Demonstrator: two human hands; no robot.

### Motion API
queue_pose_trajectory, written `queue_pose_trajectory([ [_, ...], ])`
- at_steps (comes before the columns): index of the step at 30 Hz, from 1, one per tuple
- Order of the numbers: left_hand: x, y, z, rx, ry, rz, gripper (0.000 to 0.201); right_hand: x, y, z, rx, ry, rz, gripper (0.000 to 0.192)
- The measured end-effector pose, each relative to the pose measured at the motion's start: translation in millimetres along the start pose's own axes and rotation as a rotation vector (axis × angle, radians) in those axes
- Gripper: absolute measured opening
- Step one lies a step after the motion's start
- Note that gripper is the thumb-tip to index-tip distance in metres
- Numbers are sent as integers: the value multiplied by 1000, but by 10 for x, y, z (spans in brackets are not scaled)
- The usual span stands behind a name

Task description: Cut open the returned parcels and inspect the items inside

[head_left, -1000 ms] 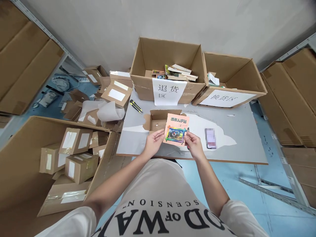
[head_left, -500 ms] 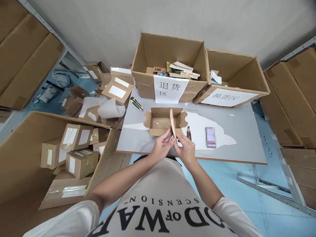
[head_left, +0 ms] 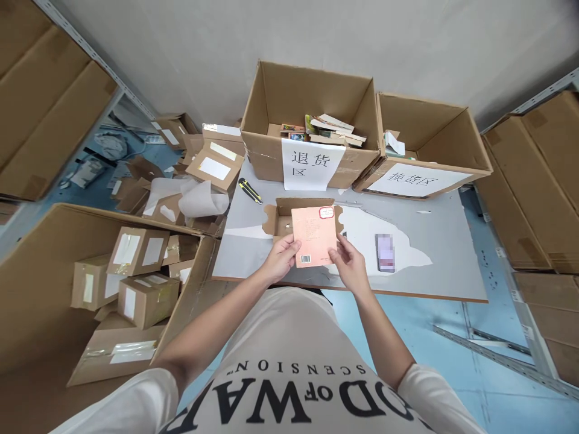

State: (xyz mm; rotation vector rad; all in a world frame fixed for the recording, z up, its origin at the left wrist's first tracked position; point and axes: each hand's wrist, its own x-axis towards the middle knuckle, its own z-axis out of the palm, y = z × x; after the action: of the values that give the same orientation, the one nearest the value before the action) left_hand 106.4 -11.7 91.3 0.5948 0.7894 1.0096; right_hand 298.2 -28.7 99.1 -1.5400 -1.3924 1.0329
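Now a pink booklet (head_left: pixel 313 235) is gripped by its lower corners between the left hand (head_left: pixel 281 259) and right hand (head_left: pixel 349 268). It is held back cover up, above the table (head_left: pixel 452 253), just before a small open carton (head_left: pixel 284 218).

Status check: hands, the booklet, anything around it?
Left hand and right hand both grip pink booklet, barcode side up. Held above small open carton. Phone lies right; yellow utility knife beyond, left.

White paper sign (head_left: pixel 311 164) on the brown cardboard box at twelve o'clock reads "退货区"; white sign (head_left: pixel 415 179) on the one o'clock box reads "换货区"; white shirt (head_left: pixel 294 386) shows "SCENSION".
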Motion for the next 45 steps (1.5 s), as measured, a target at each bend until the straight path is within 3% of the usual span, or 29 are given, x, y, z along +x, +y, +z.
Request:
queue_pose_trajectory([
  [2,16,51,-19,18,-30,-28,51,8,33,-31,235,-133,176,55],
  [5,34,78,-27,23,-49,-52,51,-23,55,-11,398,-131,288,51],
  [18,97,41,-48,102,-1,-10,57,-59,74,37,418,-42,295,51],
  [23,39,-1,-42,320,215,178,58,-67,46,38,369,51,202,46],
  [26,-62,-61,53,422,145,183,56,-78,-13,85,249,108,79,41],
  [29,-127,-116,193,351,40,136,64,-90,-78,170,-8,138,-94,33],
  [33,-138,-129,307,258,64,176,65,-128,-157,277,-361,77,-329,28],
  [38,-114,-120,248,193,121,175,41,-213,-257,305,-477,-79,-507,35],
  [40,-96,-100,199,150,134,143,38,-207,-253,262,-435,-98,-531,36],
  [42,-80,-58,153,90,111,89,41,-159,-210,189,-375,-8,-501,36],
  [45,-67,18,92,7,67,-3,49,-41,-98,61,-232,159,-282,46],
])
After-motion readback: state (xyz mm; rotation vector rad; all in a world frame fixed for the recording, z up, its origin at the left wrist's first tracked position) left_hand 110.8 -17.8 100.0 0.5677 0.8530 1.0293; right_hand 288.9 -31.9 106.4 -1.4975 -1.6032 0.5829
